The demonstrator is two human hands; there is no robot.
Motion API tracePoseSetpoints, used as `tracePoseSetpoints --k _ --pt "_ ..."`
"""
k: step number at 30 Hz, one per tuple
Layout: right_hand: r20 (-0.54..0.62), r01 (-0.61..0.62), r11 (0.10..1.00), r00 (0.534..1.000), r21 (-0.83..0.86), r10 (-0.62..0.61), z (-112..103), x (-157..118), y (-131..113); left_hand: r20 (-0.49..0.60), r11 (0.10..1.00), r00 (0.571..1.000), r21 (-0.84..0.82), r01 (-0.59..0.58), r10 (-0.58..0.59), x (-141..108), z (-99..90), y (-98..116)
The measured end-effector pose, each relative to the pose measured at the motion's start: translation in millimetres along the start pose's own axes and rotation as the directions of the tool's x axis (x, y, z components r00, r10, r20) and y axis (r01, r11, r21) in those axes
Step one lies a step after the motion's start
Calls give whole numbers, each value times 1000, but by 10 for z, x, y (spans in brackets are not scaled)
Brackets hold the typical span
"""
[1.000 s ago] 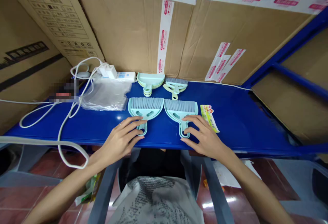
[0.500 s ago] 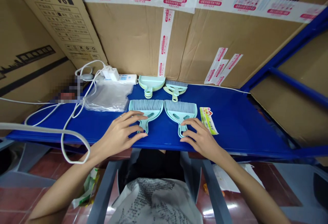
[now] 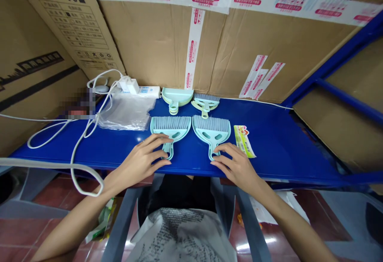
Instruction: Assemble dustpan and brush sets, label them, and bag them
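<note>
left handle (image 3: 168, 148) and right handle (image 3: 211, 148), each at the fingertips

a cardboard wall (image 3: 161, 38) sealed with printed tape stands behind everything. in front of it runs a blue tabletop (image 3: 284, 142), its near edge close to the person.

clear plastic sleeves (image 3: 125, 112) lie flat in a pile toward the left. the left hand (image 3: 142, 160) comes in from that side, fingers curved and moderately apart; the upper fingers reach across the left handle, and the thumb lies near its lower end. the right hand (image 3: 239, 166) mirrors it, the gap narrower, fingertips at the outer edge of the right handle and thumb near its end. whether either hand actually grips cannot be told.

the left set (image 3: 170, 124) and right set (image 3: 211, 124), each a mint brush resting in a mint dustpan, lie side by side between the hands, beyond the fingertips, grey bristles away from the person and handles toward them.

behind the left set sits a dustpan stack (image 3: 177, 95), nested. just beside it is a brush pile (image 3: 206, 103), mint over pale yellow. smallest, a yellow-green label (image 3: 244, 141) lies just beyond the right hand, to its right.
</note>
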State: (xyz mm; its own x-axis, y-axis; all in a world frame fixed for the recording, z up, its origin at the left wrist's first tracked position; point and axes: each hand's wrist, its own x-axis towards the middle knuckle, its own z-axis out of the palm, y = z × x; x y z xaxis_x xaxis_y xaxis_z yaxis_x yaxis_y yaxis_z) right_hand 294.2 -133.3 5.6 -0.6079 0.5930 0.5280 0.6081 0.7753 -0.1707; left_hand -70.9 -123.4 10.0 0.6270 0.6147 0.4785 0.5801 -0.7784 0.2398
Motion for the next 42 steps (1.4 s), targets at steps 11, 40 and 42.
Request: tracePoseSetpoints --k 11,40,42 --pt "97 53 978 995 -201 -33 -22 36 66 13 998 1000 -58 -22 23 7 43 9" --pt "69 43 996 997 -83 -37 24 35 33 -67 996 996 -70 50 -55 -22 83 55" --pt "60 40 997 998 -61 -36 20 39 47 -40 998 999 -58 26 -29 -24 74 47"
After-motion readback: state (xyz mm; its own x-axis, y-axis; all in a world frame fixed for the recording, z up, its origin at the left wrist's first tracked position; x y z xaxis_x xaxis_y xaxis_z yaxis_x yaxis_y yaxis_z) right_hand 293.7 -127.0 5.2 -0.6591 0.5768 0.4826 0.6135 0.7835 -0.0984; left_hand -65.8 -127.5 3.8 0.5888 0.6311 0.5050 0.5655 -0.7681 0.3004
